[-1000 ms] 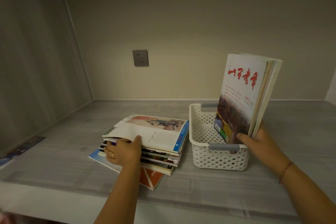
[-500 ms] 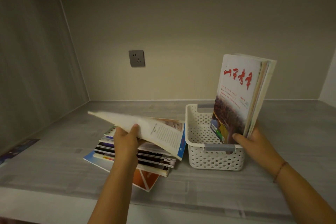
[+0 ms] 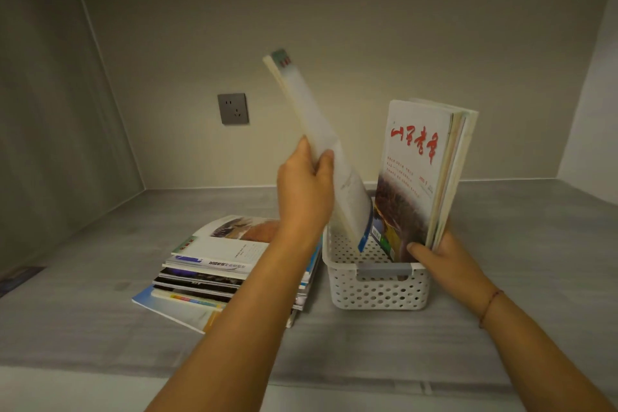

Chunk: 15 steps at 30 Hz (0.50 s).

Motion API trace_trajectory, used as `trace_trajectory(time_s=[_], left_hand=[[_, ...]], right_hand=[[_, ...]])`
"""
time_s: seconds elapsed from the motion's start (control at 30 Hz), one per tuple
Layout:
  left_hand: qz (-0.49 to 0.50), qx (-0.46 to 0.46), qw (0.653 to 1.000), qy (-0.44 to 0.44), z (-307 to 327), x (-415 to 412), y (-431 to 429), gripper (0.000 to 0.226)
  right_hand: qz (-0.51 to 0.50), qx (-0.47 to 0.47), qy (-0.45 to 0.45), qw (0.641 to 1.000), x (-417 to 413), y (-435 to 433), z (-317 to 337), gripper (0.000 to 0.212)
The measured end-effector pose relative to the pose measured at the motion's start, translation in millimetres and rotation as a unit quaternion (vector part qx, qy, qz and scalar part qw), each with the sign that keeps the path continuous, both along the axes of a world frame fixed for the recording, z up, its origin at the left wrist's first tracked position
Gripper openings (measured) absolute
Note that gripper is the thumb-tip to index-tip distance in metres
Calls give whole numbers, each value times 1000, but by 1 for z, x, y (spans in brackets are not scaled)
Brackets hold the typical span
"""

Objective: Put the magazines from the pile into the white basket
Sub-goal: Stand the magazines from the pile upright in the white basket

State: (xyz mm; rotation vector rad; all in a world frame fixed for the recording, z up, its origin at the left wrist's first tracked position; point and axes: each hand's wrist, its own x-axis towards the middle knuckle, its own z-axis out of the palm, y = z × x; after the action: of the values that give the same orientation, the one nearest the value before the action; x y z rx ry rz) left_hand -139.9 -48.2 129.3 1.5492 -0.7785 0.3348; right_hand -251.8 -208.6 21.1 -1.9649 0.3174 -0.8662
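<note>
From the head camera, the left hand (image 3: 306,189) is closed around a single magazine (image 3: 321,144), thumb on one face and fingers on the other, holding it raised and tilted with its top end leaning left and its lower corner dipping into the white basket (image 3: 378,291). The basket stands on the grey shelf (image 3: 100,278), right of centre and nearer the front edge than the back wall, with a grey handle strip on its near rim. Inside it, against the right side, a group of upright magazines (image 3: 421,177) stands on end, the front cover white with red characters. The right hand (image 3: 444,254) grips this group low down, thumb across the front cover and the fingers hidden behind, the wrist wearing a thin red cord. Just beside the basket on its left, the pile of magazines (image 3: 220,264) lies flat and unevenly stacked, its edges fanned out toward the front edge; the left forearm crosses over its right side. A grey wall socket (image 3: 233,108) sits on the back wall above the pile.
</note>
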Motion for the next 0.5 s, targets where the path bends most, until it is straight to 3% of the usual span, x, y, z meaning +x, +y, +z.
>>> trace_trajectory(time_s=[0.1, 0.2, 0.37, 0.5], left_hand=[[-18, 70, 997, 6, -30, -13, -22, 30], [-27, 142, 989, -7, -62, -22, -40, 34], [-206, 153, 965, 46, -77, -35, -49, 45], [-265, 216, 938, 63, -69, -32, -46, 47]], right_hand=[[4, -6, 1, 1000, 0, -1, 0, 68], [27, -16, -1, 1000, -3, -2, 2, 71], [71, -32, 6, 997, -7, 0, 9, 91], [71, -16, -10, 997, -5, 3, 10, 99]])
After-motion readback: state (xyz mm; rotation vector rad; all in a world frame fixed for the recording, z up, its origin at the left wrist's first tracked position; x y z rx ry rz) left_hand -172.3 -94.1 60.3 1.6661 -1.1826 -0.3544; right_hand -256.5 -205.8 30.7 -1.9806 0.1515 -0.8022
